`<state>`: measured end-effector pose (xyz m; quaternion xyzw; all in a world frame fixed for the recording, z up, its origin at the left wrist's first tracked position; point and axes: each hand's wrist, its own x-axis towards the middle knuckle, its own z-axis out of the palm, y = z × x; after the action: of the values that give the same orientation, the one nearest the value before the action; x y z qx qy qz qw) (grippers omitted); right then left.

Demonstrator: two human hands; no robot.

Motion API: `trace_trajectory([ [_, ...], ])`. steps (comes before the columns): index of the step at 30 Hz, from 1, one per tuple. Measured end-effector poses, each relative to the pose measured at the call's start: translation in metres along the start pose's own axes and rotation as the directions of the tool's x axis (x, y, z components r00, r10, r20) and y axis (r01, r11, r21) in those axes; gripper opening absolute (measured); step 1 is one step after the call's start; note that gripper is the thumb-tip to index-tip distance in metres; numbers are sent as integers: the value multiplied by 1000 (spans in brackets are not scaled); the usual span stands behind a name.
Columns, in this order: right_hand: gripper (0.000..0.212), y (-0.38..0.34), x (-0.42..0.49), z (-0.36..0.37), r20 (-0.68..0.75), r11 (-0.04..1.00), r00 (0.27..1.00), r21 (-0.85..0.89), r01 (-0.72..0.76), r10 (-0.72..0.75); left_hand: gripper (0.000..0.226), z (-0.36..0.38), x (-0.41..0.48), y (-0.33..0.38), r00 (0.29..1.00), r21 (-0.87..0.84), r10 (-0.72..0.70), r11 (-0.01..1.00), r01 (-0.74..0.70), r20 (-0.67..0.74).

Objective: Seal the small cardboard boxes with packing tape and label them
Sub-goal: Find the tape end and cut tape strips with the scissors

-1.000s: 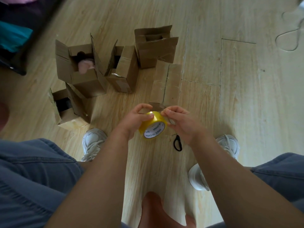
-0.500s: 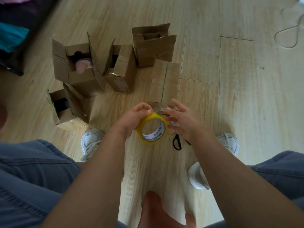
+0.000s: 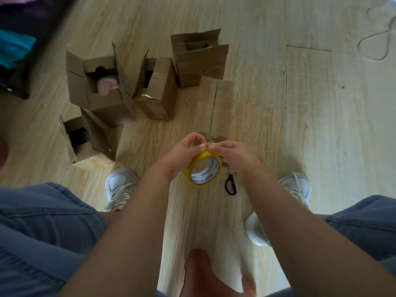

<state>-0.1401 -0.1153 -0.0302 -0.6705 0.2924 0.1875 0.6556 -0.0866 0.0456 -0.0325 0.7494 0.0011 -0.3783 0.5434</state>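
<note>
Yellow packing tape roll, its white inner core printed "MADE IN CHINA", is held above the pale wooden floor, near a closed brown cardboard box. The left hand grips its rim while the right hand pinches its top edge.

The tape roll is bright yellow, its inner core white with dark printed lettering. The cardboard boxes, from 10 to 12 o'clock of it, are plain brown; the one at 10 o'clock shows a pale pink item inside. The scissors at 4 o'clock have black handles. The floor is pale wood-grain planking. The shoes are whitish grey with pale laces, and the trousers are blue. Teal cloth lies at far 10 o'clock, a whitish cord at 2 o'clock.
</note>
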Motion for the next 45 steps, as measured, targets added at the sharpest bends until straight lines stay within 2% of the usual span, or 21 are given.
trace_trajectory([
  [4,11,1,-1,3,-52,1000,998,-3,27,-28,25,0,3,-7,994,-40,-105,994,104,-41],
  [6,10,1,0,4,-86,1000,996,10,25,-24,31,-2,2,-8,994,-122,-110,987,107,-16],
  [9,12,-1,3,-1,-130,993,991,117,7,8,53,-11,1,-10,996,-232,-82,969,85,21],
  [13,8,-6,6,-9,-199,978,979,211,-3,46,48,-11,-1,-16,992,-309,-37,948,73,119],
  [19,6,-5,3,-5,-145,914,986,405,-15,81,79,-7,1,-22,999,-520,-43,852,50,27],
  [24,12,-2,5,-5,-82,835,991,548,-47,110,72,-8,0,-22,998,-527,-64,849,45,-18],
  [26,14,1,7,-5,-69,812,994,583,-26,82,60,-7,1,-25,995,-513,-86,857,53,-40],
  [28,12,4,8,-4,-47,800,997,599,-14,53,45,-7,3,-27,993,-511,-104,858,60,-58],
  [36,15,2,4,3,0,803,1000,597,-4,5,13,-9,8,-30,966,-459,-166,887,58,-199],
  [45,18,4,1,4,45,784,999,620,-43,19,21,-10,5,-30,928,-302,-210,946,115,-307],
])
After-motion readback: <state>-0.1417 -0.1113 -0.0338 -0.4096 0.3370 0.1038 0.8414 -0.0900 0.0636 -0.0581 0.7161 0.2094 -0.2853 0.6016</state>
